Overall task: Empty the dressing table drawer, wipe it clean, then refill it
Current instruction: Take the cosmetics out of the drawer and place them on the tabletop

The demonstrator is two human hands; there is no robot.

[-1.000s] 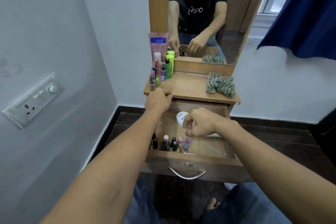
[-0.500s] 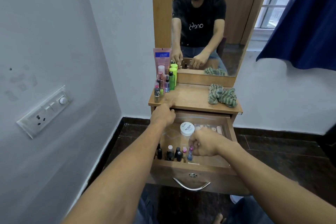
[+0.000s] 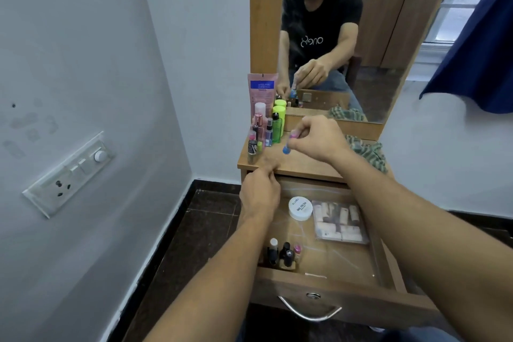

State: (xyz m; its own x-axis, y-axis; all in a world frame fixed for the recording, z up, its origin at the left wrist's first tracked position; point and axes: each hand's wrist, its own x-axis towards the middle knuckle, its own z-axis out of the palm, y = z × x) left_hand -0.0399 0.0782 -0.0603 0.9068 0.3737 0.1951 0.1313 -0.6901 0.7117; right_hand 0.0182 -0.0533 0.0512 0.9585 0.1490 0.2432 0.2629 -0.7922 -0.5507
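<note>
The wooden drawer of the dressing table stands pulled open. Inside it are a white round jar, a clear packet of small tubes and three small nail polish bottles at the front left. My right hand is above the tabletop and pinches a small blue and pink bottle. My left hand rests with curled fingers on the tabletop's front edge, above the drawer's left side.
A cluster of cosmetics bottles and a pink tube stands at the tabletop's back left. A green checked cloth lies at its right. A mirror rises behind. A wall with a switch panel is close on the left.
My right hand has lifted the small blue and pink bottle out of the drawer and carried it up over the tabletop. The left hand has stayed at the table's edge.
</note>
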